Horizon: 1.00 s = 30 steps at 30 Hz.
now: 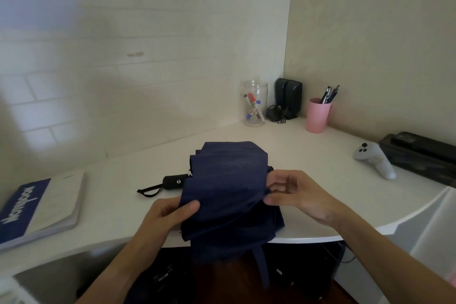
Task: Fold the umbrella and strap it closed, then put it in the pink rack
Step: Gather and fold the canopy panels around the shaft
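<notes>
A navy blue folding umbrella point(229, 192) lies on the white desk point(308, 180), its loose fabric panels gathered in flat folds and hanging over the front edge. Its black handle point(175, 181) with a wrist loop points left. A dark blue strap point(261, 266) dangles below the desk edge. My left hand point(170, 212) pinches the fabric's left side with the thumb on top. My right hand point(291, 195) grips a fold at the right side. No pink rack is in view.
A blue and white notebook point(39, 207) lies at the left. At the back corner stand a clear jar of markers point(255, 103), black speakers point(288, 99) and a pink cup of pens point(317, 115). A white controller point(375, 159) and a black device point(419, 153) sit at right.
</notes>
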Motion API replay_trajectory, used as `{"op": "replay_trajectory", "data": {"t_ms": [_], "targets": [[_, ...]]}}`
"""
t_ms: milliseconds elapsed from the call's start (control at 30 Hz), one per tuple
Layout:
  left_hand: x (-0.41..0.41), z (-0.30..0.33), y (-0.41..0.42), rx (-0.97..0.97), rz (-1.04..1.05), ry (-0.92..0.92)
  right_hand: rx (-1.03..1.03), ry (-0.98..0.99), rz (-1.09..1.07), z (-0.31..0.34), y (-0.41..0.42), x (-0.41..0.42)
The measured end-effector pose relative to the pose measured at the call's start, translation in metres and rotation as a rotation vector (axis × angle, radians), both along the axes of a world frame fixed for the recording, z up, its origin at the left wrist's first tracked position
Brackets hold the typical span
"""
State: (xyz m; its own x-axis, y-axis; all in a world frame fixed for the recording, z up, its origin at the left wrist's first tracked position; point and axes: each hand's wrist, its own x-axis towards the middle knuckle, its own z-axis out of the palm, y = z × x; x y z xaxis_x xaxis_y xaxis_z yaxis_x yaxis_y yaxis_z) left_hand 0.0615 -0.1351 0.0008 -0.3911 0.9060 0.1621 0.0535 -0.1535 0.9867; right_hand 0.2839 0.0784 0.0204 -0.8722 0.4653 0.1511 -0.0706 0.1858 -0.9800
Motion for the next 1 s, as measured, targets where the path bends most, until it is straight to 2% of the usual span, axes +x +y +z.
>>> {"op": "replay_trajectory", "data": {"t_ms": [167, 333, 500, 600, 733, 867, 933, 1000], "targets": [[0.011, 0.003, 0.005, -0.087, 0.118, 0.087, 0.161, -0.077, -0.133, -0.002, -0.004, -0.003], [-0.002, -0.01, 0.003, -0.175, 0.228, 0.309, 0.313, -0.115, -0.174, -0.005, 0.001, 0.003], [-0.006, -0.017, 0.001, -0.184, 0.26, 0.513, 0.205, -0.067, -0.17, -0.021, 0.006, 0.009], [-0.004, -0.021, -0.001, -0.16, 0.195, 0.487, 0.179, -0.041, -0.203, -0.027, 0.006, 0.011], [-0.002, -0.018, -0.001, -0.108, 0.307, 0.516, 0.642, -0.036, -0.319, -0.021, -0.007, 0.011], [0.012, -0.007, -0.005, 0.04, 0.449, 0.619, 0.841, 0.061, -0.323, -0.022, -0.016, 0.007], [0.018, 0.0, -0.006, 0.115, 0.414, 0.572, 0.844, 0.088, -0.337, -0.025, -0.018, 0.005], [0.025, 0.009, -0.005, 0.148, 0.333, 0.42, 0.762, 0.1, -0.34, -0.025, -0.021, 0.006]]}}
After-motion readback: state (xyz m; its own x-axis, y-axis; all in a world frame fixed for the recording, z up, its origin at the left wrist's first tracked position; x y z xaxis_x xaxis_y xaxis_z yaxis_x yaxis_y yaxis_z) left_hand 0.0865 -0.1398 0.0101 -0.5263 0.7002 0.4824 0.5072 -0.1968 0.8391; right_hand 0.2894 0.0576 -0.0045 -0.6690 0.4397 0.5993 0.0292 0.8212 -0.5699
